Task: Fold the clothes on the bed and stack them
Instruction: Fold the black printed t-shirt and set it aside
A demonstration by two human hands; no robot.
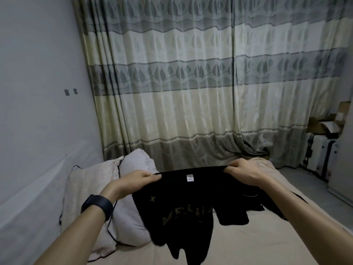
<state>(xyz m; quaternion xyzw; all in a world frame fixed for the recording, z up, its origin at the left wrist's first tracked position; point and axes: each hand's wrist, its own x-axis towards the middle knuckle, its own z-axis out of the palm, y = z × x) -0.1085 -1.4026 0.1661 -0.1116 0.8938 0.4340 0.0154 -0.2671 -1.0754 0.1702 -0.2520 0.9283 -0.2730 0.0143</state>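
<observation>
Head view, the only one: both arms reach out over the beige bed (257, 238), and the black shirt (179, 205) is up between them, sitting at about six o'clock in the frame; the left hand (140, 179) pinches the shirt's top edge at its ten o'clock corner, fingers curled tight onto the cloth; the right hand (243, 172) grips the same edge at the two o'clock corner, knuckles up, fingers wrapped over the fabric. The edge is pulled fairly straight between the two grips; a small white label (190, 177) shows at twelve o'clock on it; lower down there is a gold star and blurred gold lettering that cannot be read; the hem hangs in loose points and reaches the bed at six o'clock. A dark wristband (97, 206) sits on the left wrist. At three o'clock of the shirt a second dark garment (250, 203) lies on the bed, partly hidden by the right forearm. At nine o'clock two pale pillows (137, 163) lean against the wall, a black cable (112, 232) looping round them. A leaf-patterned curtain (191, 92) fills twelve o'clock; cardboard boxes (328, 121) stand at three o'clock of the frame.
</observation>
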